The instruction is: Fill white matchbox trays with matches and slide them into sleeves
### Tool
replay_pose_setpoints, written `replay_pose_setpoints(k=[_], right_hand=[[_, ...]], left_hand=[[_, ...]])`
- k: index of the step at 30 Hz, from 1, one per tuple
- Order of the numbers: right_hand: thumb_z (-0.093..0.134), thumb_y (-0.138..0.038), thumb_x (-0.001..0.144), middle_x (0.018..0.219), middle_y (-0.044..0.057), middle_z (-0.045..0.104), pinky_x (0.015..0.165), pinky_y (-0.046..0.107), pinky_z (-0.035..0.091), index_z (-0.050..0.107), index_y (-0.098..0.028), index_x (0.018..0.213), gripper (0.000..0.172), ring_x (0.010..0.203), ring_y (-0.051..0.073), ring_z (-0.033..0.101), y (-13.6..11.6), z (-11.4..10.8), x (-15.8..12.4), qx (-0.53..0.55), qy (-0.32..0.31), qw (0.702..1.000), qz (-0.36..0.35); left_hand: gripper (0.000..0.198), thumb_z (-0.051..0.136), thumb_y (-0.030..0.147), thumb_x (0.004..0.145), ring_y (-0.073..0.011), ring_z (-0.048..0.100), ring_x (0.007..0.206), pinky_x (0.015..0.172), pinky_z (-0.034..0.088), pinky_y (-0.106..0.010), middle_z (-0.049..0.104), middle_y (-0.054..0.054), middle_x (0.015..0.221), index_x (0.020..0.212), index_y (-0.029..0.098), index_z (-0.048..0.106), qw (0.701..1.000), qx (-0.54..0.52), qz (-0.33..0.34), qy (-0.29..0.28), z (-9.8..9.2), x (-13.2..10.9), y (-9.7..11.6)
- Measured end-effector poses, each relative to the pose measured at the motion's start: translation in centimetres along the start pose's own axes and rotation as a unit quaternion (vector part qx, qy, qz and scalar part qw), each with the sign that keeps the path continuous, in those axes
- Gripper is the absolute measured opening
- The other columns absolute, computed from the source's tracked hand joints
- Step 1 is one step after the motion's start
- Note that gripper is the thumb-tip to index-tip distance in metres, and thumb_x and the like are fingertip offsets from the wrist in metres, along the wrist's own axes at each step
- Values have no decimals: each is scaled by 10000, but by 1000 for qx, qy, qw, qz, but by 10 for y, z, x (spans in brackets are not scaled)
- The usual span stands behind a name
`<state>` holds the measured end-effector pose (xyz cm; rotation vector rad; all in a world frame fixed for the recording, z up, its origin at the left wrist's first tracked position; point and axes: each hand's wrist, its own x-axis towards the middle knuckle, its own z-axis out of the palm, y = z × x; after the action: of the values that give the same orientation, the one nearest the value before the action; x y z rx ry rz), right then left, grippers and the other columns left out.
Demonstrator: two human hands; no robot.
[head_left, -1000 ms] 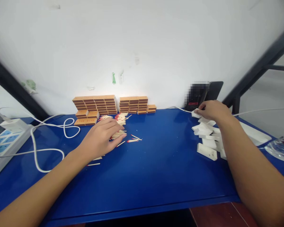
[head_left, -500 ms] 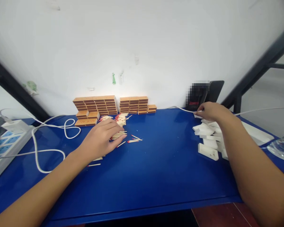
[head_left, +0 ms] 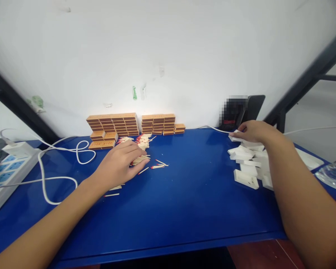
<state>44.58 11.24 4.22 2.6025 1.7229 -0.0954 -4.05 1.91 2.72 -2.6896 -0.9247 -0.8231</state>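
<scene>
1. Left hand: lies palm down over the pile of matches, fingers curved. The palm side is hidden, so it cannot be told whether any matches are grasped. The posture probably keeps the loose sticks together.
2. Right hand: reaches to the rear of the heap of white box-shaped pieces. Its fingertips touch the rearmost white piece; whether they are closed on it cannot be told. Contact at the edge would suit lifting one piece clear of its neighbours.
3. Matches: left of centre on the blue table, most near the left hand. Several stray matches lie just right of it.
4. Matchboxes: stacked in rows at the wall, presumably for support and to leave the front area free.
5. White cable: loops beside the power strip at left, apart from the matches.
</scene>
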Motion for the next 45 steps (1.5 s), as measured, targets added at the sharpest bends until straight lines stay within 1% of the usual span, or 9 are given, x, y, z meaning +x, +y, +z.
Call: replay_pose_setpoints(k=[4,11,16,22,26,32,35,38,45], right_hand=[[721,-486,975,1195,190,766,778,382,480,773,-157,1070,346,953,286,680,0,0,1,4,-10,1000,-3],[732,-372,978,1006,101,780,739,357,448,788,-215,912,180,852,238,645,2,-6,-7,40,11,999,-19],[712,-408,1000,1053,122,778,727,374,421,792,-226,1015,199,832,241,592,0,-9,-13,46,78,995,30],[642,-418,1044,1141,165,785,766,407,386,790,-221,1139,265,985,302,631,-4,-16,-20,58,188,980,29],[601,-380,1050,1104,177,789,819,386,425,775,-174,1103,275,986,287,660,-30,-21,-37,168,267,947,-56],[514,-268,1025,1026,98,796,803,350,475,734,-201,987,234,895,246,687,-124,11,-110,332,124,884,-304],[500,-214,994,901,35,770,734,335,451,705,-240,1003,206,801,220,673,-158,37,-154,366,48,858,-358],[483,-232,996,816,14,729,668,331,413,656,-266,974,177,744,212,658,-172,49,-181,380,26,853,-357],[474,-326,1045,789,-4,713,624,335,386,587,-275,952,155,678,192,618,-172,48,-186,383,8,846,-372]], left_hand=[[223,609,328,1066,-253,724,962,894,593,-434,804,-83,972,1059,195,787,1000,1,-4,-7,-1,1,0],[208,616,318,1059,-248,730,946,878,593,-419,806,-80,962,1056,200,787,1000,-5,-4,-2,-1,2,2],[216,620,324,1058,-250,727,938,873,597,-421,804,-82,942,1022,190,785,1000,-8,-5,-1,-2,2,2],[221,621,327,1062,-251,728,938,880,593,-427,806,-82,952,1045,186,791,1000,-4,-2,-2,-2,3,3],[209,619,322,1063,-248,725,945,883,590,-425,809,-75,973,1059,198,787,1000,-6,-4,-3,-1,2,2],[252,700,406,1022,-263,726,982,902,592,-432,804,-89,1022,1151,200,768,1000,-1,-14,22,2,-1,7],[452,775,574,940,-278,729,962,879,603,-437,795,-105,994,1183,194,757,998,-7,-32,44,5,-1,16],[540,810,630,888,-267,724,907,842,605,-429,787,-91,945,1189,188,741,998,-21,-24,45,9,0,26],[198,721,343,978,-233,708,870,811,590,-408,780,-62,907,1098,187,742,998,-51,-31,37,15,4,34]])
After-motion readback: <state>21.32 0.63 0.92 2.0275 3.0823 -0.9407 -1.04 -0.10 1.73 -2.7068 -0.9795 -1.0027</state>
